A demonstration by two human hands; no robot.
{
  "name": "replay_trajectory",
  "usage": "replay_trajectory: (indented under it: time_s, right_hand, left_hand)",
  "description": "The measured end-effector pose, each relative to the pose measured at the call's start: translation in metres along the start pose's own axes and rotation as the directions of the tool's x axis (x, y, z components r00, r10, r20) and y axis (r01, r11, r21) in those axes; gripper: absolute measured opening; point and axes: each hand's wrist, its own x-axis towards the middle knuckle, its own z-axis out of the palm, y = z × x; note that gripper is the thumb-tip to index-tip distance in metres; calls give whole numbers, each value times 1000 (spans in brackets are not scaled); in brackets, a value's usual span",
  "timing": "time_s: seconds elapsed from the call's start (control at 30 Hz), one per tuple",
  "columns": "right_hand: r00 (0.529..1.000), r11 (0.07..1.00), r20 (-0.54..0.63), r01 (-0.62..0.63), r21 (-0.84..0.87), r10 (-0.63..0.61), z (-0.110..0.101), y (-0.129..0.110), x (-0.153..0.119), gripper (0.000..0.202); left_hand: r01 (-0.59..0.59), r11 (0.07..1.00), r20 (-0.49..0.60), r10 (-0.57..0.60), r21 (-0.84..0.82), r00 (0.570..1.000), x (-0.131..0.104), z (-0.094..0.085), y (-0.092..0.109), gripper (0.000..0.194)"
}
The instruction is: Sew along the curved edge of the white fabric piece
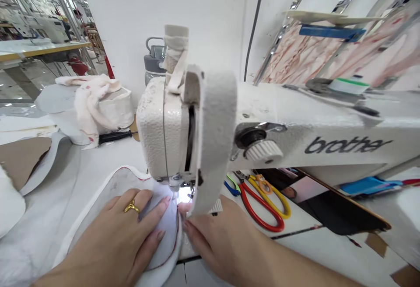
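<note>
A grey-white flat panel [123, 175] with a red line along its curved edge lies on white plush fabric [169, 269], under the needle of a white sewing machine [164, 134]. My left hand [127, 230], with a gold ring, lies flat on the panel, its fingertips left of the lit presser foot. To the right of the needle, my right hand [226, 234] has its finger and thumb closed at the fabric's edge. The machine's pale upright front part [218, 134] hides part of that hand.
Red-handled scissors [262, 212], yellow-handled scissors [282, 204] and a dark phone-like slab [331, 204] lie under the machine arm. A screwdriver [114, 136], pink-white cloth [90, 103] and a grey bottle [155, 61] stand or lie behind. Cut panels [26, 158] are at left.
</note>
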Motion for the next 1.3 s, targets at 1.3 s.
replay_trajectory:
  time_s: [1.3]
  right_hand:
    - [1000, 1000, -14, -10, -2, 10, 4, -2, -4, 29]
  left_hand:
    - [16, 955, 54, 0, -297, 999, 10, 3, -30, 37]
